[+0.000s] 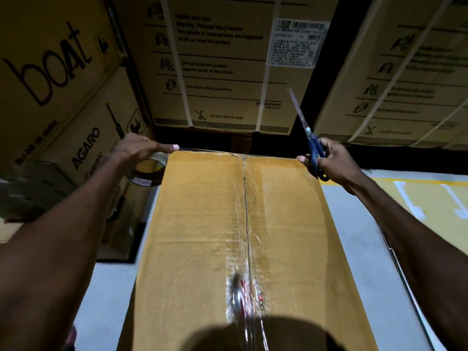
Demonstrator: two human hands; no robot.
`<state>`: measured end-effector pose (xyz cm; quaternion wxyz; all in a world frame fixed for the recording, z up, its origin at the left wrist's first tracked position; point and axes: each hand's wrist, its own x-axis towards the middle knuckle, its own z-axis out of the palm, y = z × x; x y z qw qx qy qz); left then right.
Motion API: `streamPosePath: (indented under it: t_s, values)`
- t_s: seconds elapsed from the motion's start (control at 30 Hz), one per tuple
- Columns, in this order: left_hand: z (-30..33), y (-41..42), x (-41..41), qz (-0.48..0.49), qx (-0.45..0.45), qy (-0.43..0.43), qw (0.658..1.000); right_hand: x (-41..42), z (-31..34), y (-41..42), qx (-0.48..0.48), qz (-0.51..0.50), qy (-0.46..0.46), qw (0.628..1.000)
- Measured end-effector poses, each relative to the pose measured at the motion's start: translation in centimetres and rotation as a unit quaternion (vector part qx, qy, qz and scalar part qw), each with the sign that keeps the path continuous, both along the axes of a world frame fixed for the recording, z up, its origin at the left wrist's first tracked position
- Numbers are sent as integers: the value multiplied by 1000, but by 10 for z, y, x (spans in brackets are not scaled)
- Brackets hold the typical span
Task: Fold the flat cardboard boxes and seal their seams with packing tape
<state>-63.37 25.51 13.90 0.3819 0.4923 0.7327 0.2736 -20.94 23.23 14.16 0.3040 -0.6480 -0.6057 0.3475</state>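
A folded brown cardboard box stands in front of me, its top flaps closed. Clear packing tape runs along the centre seam, and another strip lies along the far edge. My left hand holds a roll of clear tape at the box's far left corner, with one finger stretched onto the far edge. My right hand is at the far right corner and grips blue-handled scissors, blades pointing up and away.
Large stacked cartons with printed handling warnings and white straps stand just beyond the box. More branded cartons are stacked at the left. The grey floor with yellow and white markings shows at the right.
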Motion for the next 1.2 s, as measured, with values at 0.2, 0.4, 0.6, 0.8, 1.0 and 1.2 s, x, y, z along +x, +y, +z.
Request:
streamPosePath:
  t_s: [0.2,0.4,0.6,0.8,1.0,1.2]
  values:
    - [-11,7,-2,46,47,12,998,-30,40,20,-20,86,-118,989]
    - [-19,4,-5,51,76,-29,995,-77,22,18,-43,98,-6,994]
    - [-11,-1,-4,33,59,-91,994,-71,24,33,-105,116,-46,987]
    - [-12,5,-10,5,24,-83,996,-93,49,40,-104,160,-112,975]
    - [-16,5,-14,-6,30,-56,998,-165,39,38,-78,170,-25,982]
    - [-13,-5,-17,-28,13,-66,997,-163,25,35,-100,137,-26,985]
